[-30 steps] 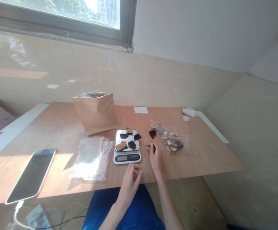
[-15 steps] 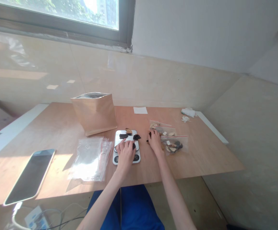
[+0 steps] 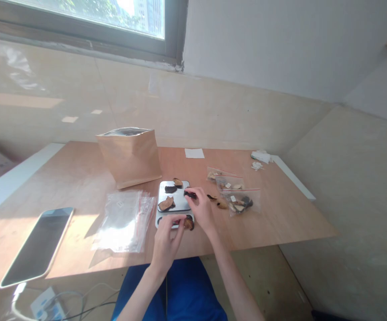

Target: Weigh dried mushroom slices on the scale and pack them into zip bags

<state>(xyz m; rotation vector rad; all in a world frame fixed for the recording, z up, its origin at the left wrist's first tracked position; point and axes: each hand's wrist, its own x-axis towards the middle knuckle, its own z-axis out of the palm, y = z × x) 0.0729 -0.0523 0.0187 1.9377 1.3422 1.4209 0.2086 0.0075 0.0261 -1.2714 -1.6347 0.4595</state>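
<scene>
A white kitchen scale with a metal plate [image 3: 181,204] lies in front of me on the table. On its plate rest a dark dried slice [image 3: 171,189] and lighter brown dried slices [image 3: 166,204]. My left hand [image 3: 166,238] is over the scale's front, pinching a brown dried slice [image 3: 189,223] between fingers and thumb. At the plate's right side, my right hand [image 3: 202,210] pinches a dark dried piece [image 3: 190,195]. To the right, loose slices [image 3: 222,204] lie on the wood beside zip bags [image 3: 243,205] of dried pieces.
Left of the scale is a stack of clear zip bags [image 3: 123,223], with a standing brown paper pouch [image 3: 129,156] behind it. A phone [image 3: 38,247] on a cable lies at far left. White paper [image 3: 194,153] and crumpled tissue [image 3: 262,156] sit near the wall.
My right hand has come left from the loose slices to the scale plate with a dark piece. My left hand has drawn back toward me off the plate, holding a brown slice.
</scene>
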